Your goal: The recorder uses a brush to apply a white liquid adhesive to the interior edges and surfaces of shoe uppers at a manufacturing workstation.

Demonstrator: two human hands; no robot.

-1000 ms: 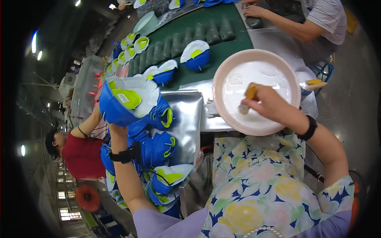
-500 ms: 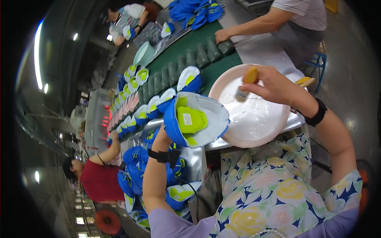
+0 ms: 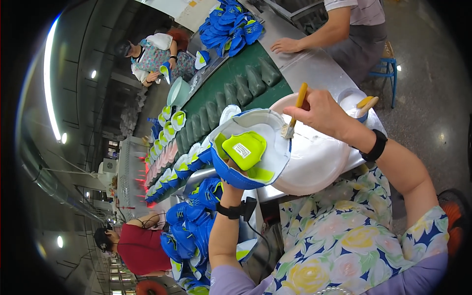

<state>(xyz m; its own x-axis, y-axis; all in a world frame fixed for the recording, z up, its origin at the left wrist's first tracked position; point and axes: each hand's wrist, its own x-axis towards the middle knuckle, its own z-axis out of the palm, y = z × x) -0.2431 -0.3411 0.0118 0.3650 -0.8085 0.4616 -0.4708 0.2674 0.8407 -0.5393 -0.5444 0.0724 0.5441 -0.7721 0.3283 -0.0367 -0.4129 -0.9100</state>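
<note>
Left hand (image 3: 231, 183) under a blue shoe upper (image 3: 248, 153), grip closed on its lower edge, holding it up at centre frame with the lime-green tongue facing up. Right hand (image 3: 319, 112) at 2 o'clock of the upper, grip pinched tight around a wooden brush (image 3: 294, 113), bristles touching the upper's white rim. Directly behind, at 3 to 4 o'clock, a wide white bowl (image 3: 314, 162) on the metal table (image 3: 314, 66), partly hidden by upper and hand. Small tub (image 3: 355, 101) with two more sticks just beyond the right wrist. At 7 o'clock, a heap of blue uppers (image 3: 189, 231) beside the left forearm. At 11 o'clock, a green belt (image 3: 236, 91) carrying dark lasts, more uppers lined along its near edge. At 12 o'clock, another blue pile (image 3: 231, 27). Other workers: one at 1 o'clock, hand flat on the table; one at 11; one in red at 8.
</note>
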